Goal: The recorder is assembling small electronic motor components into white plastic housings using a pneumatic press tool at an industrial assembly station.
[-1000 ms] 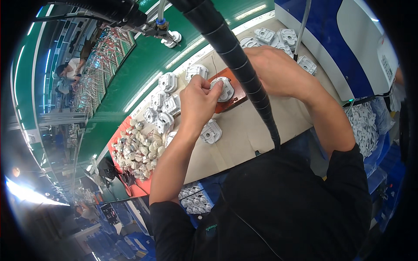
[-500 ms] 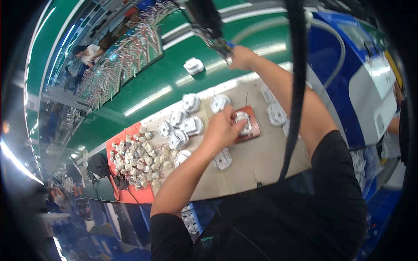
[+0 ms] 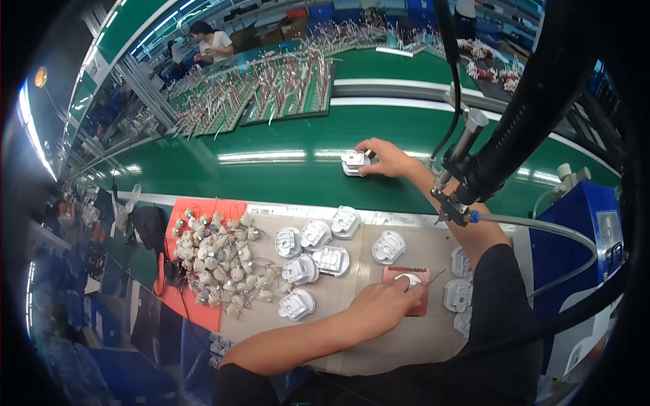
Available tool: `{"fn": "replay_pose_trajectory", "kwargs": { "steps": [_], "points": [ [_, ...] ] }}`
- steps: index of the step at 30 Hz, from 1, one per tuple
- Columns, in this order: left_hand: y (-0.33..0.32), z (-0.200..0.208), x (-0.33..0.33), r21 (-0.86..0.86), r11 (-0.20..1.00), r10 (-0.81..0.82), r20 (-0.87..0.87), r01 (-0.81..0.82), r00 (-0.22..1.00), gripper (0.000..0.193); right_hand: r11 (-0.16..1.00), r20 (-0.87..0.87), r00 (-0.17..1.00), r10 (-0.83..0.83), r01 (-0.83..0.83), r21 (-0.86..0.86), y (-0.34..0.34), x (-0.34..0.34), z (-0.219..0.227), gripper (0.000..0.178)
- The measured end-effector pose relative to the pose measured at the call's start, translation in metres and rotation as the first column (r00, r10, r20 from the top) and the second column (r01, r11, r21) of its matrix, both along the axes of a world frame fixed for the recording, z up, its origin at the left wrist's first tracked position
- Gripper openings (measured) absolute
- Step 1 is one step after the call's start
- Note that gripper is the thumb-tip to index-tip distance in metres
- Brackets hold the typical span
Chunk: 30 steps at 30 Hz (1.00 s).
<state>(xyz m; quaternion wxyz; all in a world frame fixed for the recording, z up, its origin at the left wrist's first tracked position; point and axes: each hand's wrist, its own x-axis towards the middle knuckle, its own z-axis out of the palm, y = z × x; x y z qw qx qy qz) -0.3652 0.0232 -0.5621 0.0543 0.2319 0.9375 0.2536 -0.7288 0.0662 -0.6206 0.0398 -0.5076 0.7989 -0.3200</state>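
Note:
My right hand [image 3: 384, 160] reaches over the green conveyor belt, thumb and fingers closed round the sides of a white plastic housing [image 3: 353, 162]. Below it, my left hand [image 3: 384, 306] has its fingers on a round white plastic part [image 3: 406, 280], which sits on a small reddish-brown block [image 3: 418, 308]. The hand hides much of that part, and a thin wire sticks out to its right. Beyond the block lies another white housing [image 3: 388, 247]. A black-and-metal screwdriver-like tool [image 3: 455, 196] with a clear hose hangs over my right forearm.
Several white housings [image 3: 315, 235] stand left of the block, more [image 3: 458, 295] to its right. A pile of cream wired parts [image 3: 220, 260] covers an orange mat [image 3: 206, 314]. Wired circuit boards [image 3: 288, 84] lie beyond the belt. A blue-and-white machine [image 3: 575, 237] stands right. Another person [image 3: 214, 46] sits far left.
The view has swung. My right hand has left the hanging tool and now grips the white housing on the belt. My left hand stays at the part on the block.

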Motion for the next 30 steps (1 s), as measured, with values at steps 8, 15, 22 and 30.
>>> {"fn": "replay_pose_trajectory", "kwargs": {
  "steps": [8,15,22,30],
  "points": [
    [-0.003,0.017,-0.02,-0.013,0.999,-0.043,0.093,0.044,0.995,0.016,0.965,0.027,0.965,-0.261,0.261,-0.017,0.046,0.018,0.002,0.048],
    [-0.006,0.007,-0.023,0.144,0.984,-0.092,-0.105,0.106,0.99,0.017,0.905,0.182,0.89,-0.418,0.425,0.001,0.141,0.028,0.05,0.043],
    [-0.006,0.018,-0.026,-0.027,0.998,-0.048,-0.015,0.048,0.999,0.023,0.902,0.065,0.942,-0.329,0.293,0.318,0.198,0.1,0.085,0.062],
    [0.0,0.016,-0.025,-0.045,0.99,-0.138,-0.07,0.135,0.988,0.026,0.867,0.131,0.941,-0.312,0.225,0.444,0.223,0.133,0.046,0.066]
  ]
}}
